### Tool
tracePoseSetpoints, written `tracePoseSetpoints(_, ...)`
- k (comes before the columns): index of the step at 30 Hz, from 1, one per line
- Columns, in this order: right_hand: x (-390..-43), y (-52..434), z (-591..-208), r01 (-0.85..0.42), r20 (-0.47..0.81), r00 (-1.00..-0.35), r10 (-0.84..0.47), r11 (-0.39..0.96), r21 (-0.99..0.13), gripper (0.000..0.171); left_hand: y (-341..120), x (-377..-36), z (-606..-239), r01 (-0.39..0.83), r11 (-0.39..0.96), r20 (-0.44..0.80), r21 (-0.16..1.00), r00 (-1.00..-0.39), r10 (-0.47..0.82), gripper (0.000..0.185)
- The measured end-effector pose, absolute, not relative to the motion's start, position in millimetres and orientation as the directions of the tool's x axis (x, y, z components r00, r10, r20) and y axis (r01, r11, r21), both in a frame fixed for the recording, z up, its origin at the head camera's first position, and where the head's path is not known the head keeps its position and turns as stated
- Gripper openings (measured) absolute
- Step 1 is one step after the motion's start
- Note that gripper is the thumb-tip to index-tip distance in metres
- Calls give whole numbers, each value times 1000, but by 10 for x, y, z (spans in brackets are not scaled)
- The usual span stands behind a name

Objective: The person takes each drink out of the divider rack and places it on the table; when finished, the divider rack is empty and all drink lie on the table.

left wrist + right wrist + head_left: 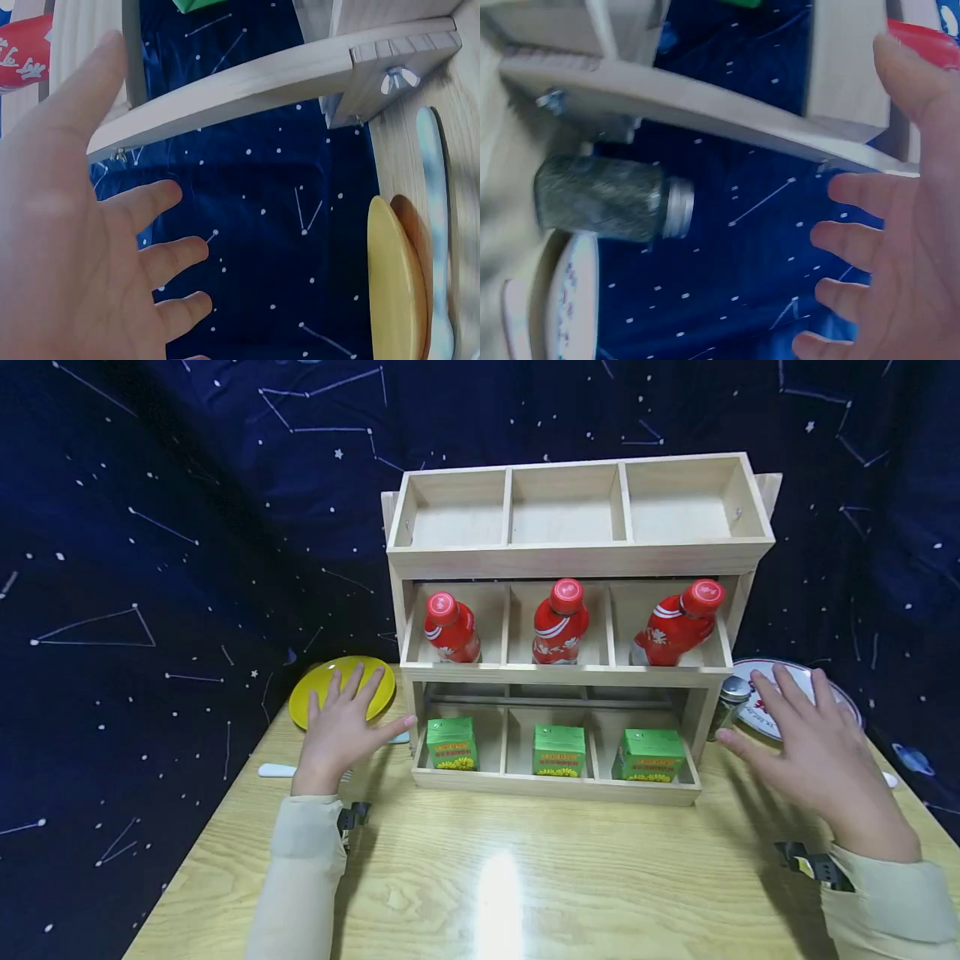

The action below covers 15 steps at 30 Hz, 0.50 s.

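My left hand (339, 733), fingers spread, hovers beside the left side of a wooden three-tier shelf (585, 560), in front of a yellow plate (306, 692). On the other side my right hand (813, 752) is also spread, near a glass jar (604, 196) with a metal lid and a white plate (761, 714). Neither hand holds anything. Three red bottles occupy the middle tier: left bottle (453, 631), middle bottle (561, 625) and a leaning right bottle (675, 625). Below stand three green cartons: left (452, 743), middle (558, 750) and right (649, 755).
A fork with a white handle (277, 770) lies on the wooden table (420, 868) by the yellow plate. A light blue handle (435, 202) lies close to that plate. Dark blue cloth (202, 552) with constellations hangs behind. The shelf's top tier has three compartments.
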State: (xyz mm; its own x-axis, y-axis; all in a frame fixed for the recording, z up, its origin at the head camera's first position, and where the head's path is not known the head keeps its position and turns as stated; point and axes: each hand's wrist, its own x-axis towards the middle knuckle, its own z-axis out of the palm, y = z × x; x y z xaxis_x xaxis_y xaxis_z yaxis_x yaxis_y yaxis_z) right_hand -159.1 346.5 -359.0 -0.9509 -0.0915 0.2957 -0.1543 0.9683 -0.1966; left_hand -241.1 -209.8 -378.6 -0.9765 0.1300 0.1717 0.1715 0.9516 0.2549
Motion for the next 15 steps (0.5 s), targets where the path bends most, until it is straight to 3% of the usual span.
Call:
tracePoseSetpoints(4,-1573,3411,-3452,-233,419,-902,-105,935,-268,84,-2087,-2397,-3798,200,929,171,311,-973,153,105)
tracePoseSetpoints(7,-1584,3335,-3333,-343,555,-828,-84,858,-382,72,-2074,-2415,-3806,219,904,196,366,-968,155,103)
tracePoseSetpoints(11,-1622,3180,-3177,-466,680,-733,-13,738,-488,65,-2049,-2461,-3810,217,839,241,499,-965,107,97)
tracePoseSetpoints(15,-1694,2989,-3022,-541,727,-687,21,654,-530,65,-2019,-2508,-3827,204,740,258,641,-965,43,90)
